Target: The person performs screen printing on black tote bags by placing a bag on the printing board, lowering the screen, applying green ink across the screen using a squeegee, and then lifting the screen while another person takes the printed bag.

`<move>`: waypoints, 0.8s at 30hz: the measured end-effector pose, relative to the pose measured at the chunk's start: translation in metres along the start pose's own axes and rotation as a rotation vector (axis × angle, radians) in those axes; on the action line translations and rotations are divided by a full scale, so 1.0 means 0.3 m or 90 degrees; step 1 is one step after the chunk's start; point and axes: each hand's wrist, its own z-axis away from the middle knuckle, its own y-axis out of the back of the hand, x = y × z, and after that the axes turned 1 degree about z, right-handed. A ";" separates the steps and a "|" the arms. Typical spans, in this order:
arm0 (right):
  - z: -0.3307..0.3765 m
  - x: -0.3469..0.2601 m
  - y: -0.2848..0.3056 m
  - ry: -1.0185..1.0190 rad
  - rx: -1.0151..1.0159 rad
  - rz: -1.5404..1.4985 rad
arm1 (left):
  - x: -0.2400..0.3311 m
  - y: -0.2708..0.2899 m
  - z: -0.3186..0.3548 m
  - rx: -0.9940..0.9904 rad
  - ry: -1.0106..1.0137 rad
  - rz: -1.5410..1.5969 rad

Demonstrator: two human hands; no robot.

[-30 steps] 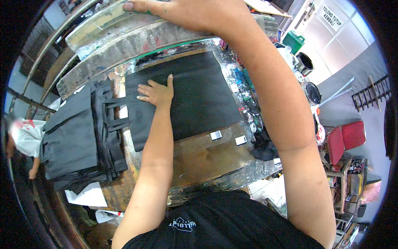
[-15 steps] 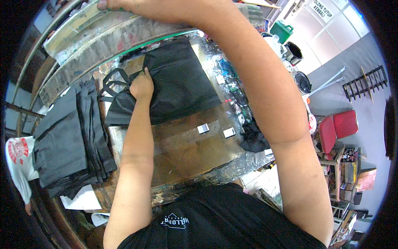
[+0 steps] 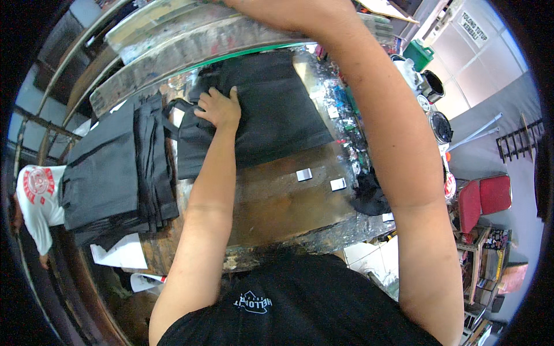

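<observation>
One black bag [image 3: 283, 109] lying on tabletop [image 3: 271, 210], left hand [image 3: 219, 109] on it, fingers apart, right hand [image 3: 297, 12] beyond, can't tell its fingers' state, two white blocks [image 3: 304, 175] nearside, one bag stack [image 3: 104, 173] left.

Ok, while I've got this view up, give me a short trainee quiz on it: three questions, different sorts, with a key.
1. What is directly under the left hand? A) a white sheet B) a black bag C) a green jug
2. True or false: the pile of black bags lies to the left of that bag.
3. Fill in: the chair at the right is ____.

Key: 1 B; 2 true; 3 red.
</observation>
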 end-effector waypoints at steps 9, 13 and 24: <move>0.017 0.009 -0.038 0.030 0.033 -0.060 | -0.160 0.155 0.058 -0.052 -0.178 0.113; 0.016 -0.003 -0.046 0.049 0.049 -0.026 | -0.308 0.293 0.373 -0.236 -0.403 0.157; 0.022 0.007 -0.012 0.003 0.045 -0.003 | -0.125 0.130 0.633 -0.155 -0.354 0.012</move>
